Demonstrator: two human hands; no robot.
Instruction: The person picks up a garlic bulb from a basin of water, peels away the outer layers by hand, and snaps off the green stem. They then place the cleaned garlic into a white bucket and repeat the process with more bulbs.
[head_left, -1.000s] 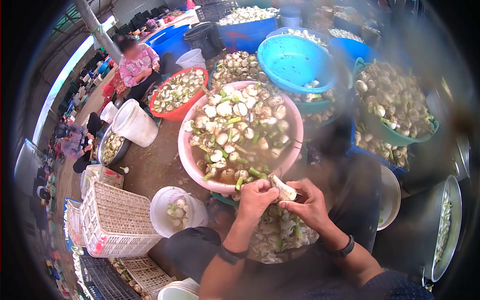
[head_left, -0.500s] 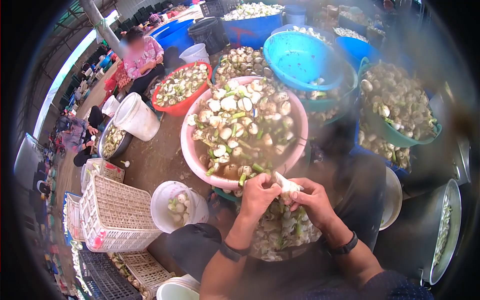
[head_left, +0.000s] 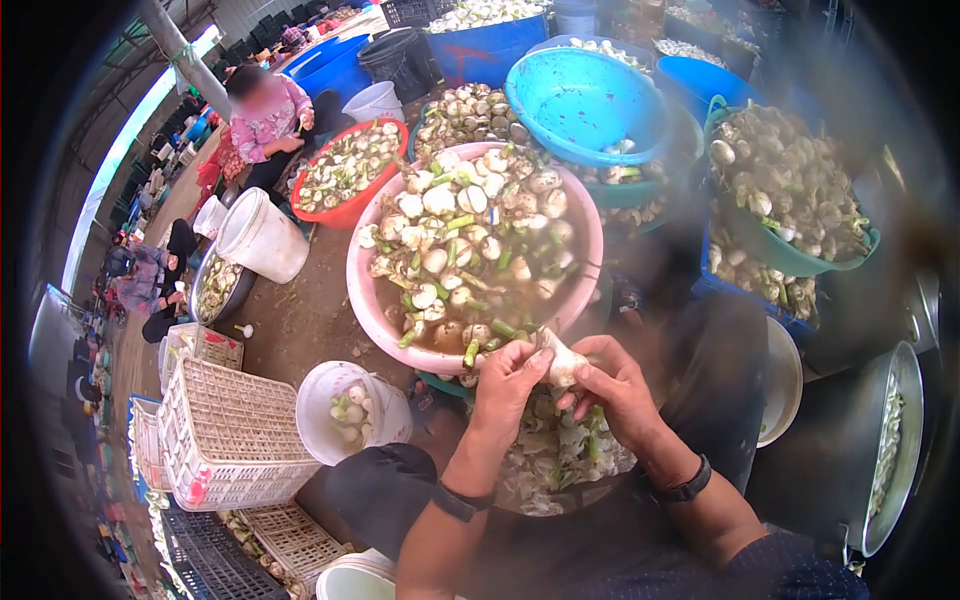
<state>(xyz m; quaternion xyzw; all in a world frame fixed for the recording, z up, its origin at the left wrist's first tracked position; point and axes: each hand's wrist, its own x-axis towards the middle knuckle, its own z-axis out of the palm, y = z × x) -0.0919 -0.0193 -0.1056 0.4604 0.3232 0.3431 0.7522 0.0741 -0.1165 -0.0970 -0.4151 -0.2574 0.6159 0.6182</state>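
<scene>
Between my two hands is a white garlic bulb, held above a heap of pale peelings. My left hand pinches its stem end with thumb and fingers. On the other side, my right hand has its thumb and fingers on the bulb. Just beyond them stands a pink basin of murky water with many bulbs and cut green stems. Dark bands circle both wrists.
A white bucket holding some bulbs and stacked crates are at the left. Behind are a red basin and a blue basin. A green basket and metal pot stand right. A co-worker sits back left.
The view has shifted slightly, so the basins appear further left. Both hands still hold the bulb, which shows more bare white surface. The co-worker's head and arms have moved slightly.
</scene>
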